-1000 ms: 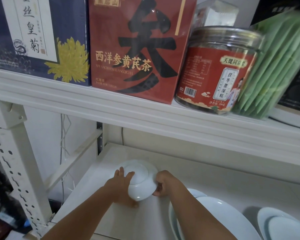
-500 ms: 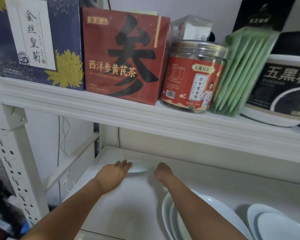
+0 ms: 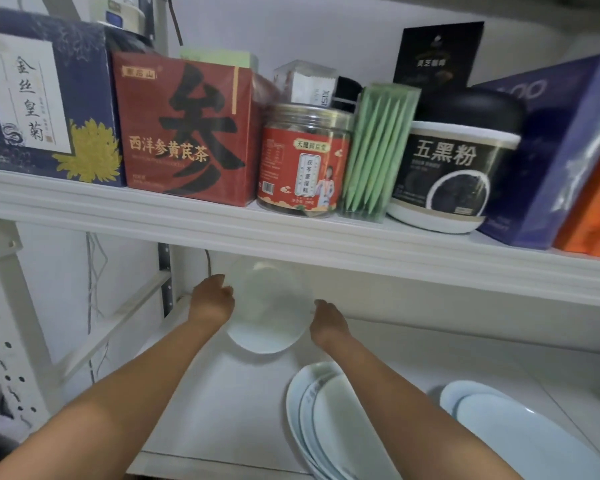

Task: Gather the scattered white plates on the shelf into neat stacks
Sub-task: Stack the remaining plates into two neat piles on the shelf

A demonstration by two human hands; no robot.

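Below the upper shelf, just left of frame centre, the left hand gripped the left rim of a white plate with curled fingers. The right hand clasped the opposite rim, though how its fingertips lay could not be told. The plate hung tilted between them, clear of the lower shelf and blurred.

Glazed ceramic like this was probably stiff, smooth, slippery and breakable, and fairly light. Opposite edges looked the safest place to hold it, and it would want a gentle landing.

At lower centre a stack of plates lay overlapping beside the right forearm. A second stack sat at lower right, apart from it.

Along the top of the frame, a navy box read 金丝皇菊 and a red box read 西洋参黄芪茶. A clear jar carried a red label too small to read surely. Green sachets showed no writing. A black tub read 五黑粉, and the print on a purple box was blurred.
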